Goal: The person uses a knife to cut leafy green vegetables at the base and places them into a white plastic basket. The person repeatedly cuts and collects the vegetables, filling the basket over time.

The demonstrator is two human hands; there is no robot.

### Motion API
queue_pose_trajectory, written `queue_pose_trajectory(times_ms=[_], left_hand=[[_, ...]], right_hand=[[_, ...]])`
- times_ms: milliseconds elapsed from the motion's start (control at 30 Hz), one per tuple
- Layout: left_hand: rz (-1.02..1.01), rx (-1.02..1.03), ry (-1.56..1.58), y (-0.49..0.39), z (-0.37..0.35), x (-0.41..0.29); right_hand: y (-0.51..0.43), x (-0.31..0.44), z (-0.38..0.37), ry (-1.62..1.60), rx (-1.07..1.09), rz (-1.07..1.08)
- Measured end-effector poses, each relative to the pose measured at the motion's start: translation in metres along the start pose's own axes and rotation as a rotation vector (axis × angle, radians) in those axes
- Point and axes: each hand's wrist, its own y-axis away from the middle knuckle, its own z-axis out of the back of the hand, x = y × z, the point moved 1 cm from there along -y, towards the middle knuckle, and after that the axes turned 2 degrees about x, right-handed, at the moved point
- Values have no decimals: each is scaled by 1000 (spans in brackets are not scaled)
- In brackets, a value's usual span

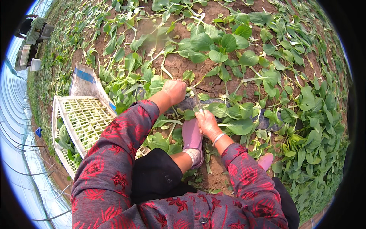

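My right hand (208,123) grips the handle of a curved blade, a sickle or similar knife (196,98), just above my pink shoe (192,134). The blade's tip reaches up and left to the base of a small green plant. My left hand (174,91) is closed in a fist beside that tip, over the plant's stem; what lies inside its fingers is hidden. Leafy greens (211,47) grow from cracked soil just beyond both hands.
On the left stand white plastic crates (85,114) with greens inside, next to a dirty white sheet or sack (85,78) with blue stripes. Far upper left are a person (25,25), more crates (35,30) and a white bucket (35,65). Dense greens (311,160) grow at right.
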Motion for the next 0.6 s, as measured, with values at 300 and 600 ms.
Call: queue_pose_trajectory(times_ms=[300, 600], left_hand=[[59, 69, 39, -2, 9, -5], [259, -159, 521, -14, 81, 35]], right_hand=[[-6, -8, -6, 76, -40, 57], [28, 38, 8, -291, 24, -217]])
